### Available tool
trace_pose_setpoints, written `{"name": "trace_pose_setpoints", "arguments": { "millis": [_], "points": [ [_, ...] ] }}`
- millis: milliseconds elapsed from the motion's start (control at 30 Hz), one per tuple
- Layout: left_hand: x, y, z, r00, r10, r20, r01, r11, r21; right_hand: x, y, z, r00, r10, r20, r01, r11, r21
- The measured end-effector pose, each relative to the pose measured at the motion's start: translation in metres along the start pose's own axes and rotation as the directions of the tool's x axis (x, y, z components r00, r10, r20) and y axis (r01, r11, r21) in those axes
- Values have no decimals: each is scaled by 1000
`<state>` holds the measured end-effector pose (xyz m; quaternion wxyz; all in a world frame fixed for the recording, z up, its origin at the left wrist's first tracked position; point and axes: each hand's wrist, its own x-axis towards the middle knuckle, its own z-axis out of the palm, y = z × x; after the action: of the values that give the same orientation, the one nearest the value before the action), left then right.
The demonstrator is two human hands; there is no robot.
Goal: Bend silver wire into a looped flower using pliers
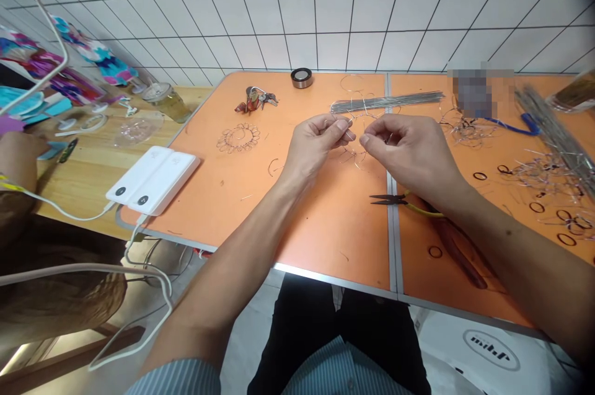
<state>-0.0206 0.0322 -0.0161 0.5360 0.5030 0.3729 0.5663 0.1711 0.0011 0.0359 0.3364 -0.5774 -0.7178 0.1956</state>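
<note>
Both of my hands meet above the middle of the orange table (325, 215), fingers pinched around thin wire. My left hand (320, 137) grips one side of a looped wire piece (360, 113), and my right hand (404, 144) pinches it from the other side, a small gap between them. Parts of the wire are hidden by my fingers. Behind them lies a bundle of straight wires (395, 100). A finished-looking ring of wire loops (238, 137) rests to the left. Below my right hand are black-tipped pliers (388, 199) with yellow handles, and red-handled pliers (460, 252).
At the back stand a round black-and-silver tin (302, 77) and a bunch of keys (258, 99). Wire scraps (543, 175) and dark rings (537, 207) lie at right. White power banks (153, 178) sit at left, near a lidded cup (167, 102) and another person's arm (18, 162).
</note>
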Motion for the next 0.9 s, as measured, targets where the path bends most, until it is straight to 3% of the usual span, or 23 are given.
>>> {"name": "trace_pose_setpoints", "arguments": {
  "millis": [267, 500, 900],
  "points": [
    [-3, 7, 4, 999, 8, -41, -6, 998, 56, -3, 6, 2, 987, -155, -46, 154, 988, -31],
    [-4, 9, 5, 994, 106, -5, -104, 988, 117, -3, 9, 2, 975, -215, -49, 214, 977, -23],
    [-8, 9, 8, 988, 153, 6, -152, 977, 147, 0, 7, 1, 988, -146, -47, 150, 986, 77]
  ]
}}
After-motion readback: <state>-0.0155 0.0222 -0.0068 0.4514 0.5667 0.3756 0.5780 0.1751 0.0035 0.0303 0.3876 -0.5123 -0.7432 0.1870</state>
